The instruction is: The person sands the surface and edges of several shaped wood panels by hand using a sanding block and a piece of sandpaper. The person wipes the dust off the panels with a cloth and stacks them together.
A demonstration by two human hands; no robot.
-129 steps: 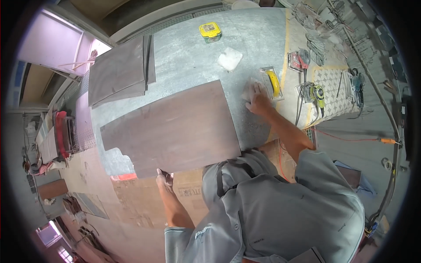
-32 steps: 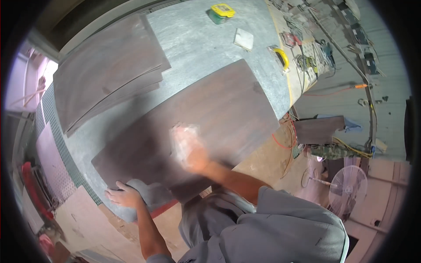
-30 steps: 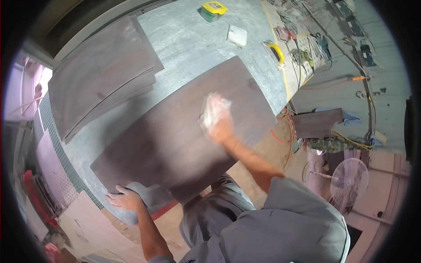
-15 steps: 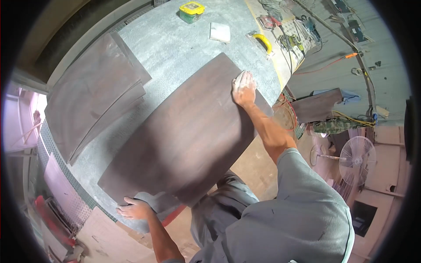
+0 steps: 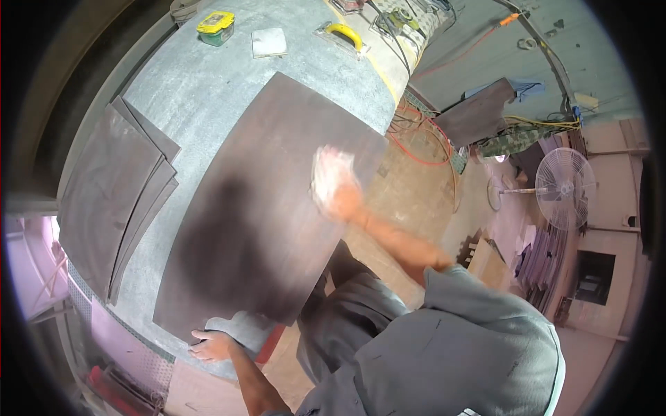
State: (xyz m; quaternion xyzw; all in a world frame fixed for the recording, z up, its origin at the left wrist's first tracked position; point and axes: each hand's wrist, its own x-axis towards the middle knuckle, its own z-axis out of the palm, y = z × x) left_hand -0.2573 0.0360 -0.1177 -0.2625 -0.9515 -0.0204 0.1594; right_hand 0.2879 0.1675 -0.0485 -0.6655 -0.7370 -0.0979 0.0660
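Observation:
A dark brown, slightly curved sheet (image 5: 270,187) lies across the grey table, with a cut-out notch in its near edge. My right hand (image 5: 336,182) is over the right part of the sheet, whitish and smeared by motion, so its fingers do not show clearly. Beside the notch, at the sheet's near left corner, my left hand (image 5: 211,345) rests with thumb and fingers apart, holding nothing. My head's shadow falls on the sheet.
More dark sheets (image 5: 114,201) lie overlapped at the table's left. Along the far side are a yellow-lidded tub (image 5: 216,28), a white pad (image 5: 269,43) and a yellow-handled tool (image 5: 345,35). Hoses and cords (image 5: 423,135) hang at the right; a fan (image 5: 565,188) stands beyond.
My right hand has left the sheet's far right edge and moved inward and nearer over its face. My left hand stays by the near corner. The view has shifted right.

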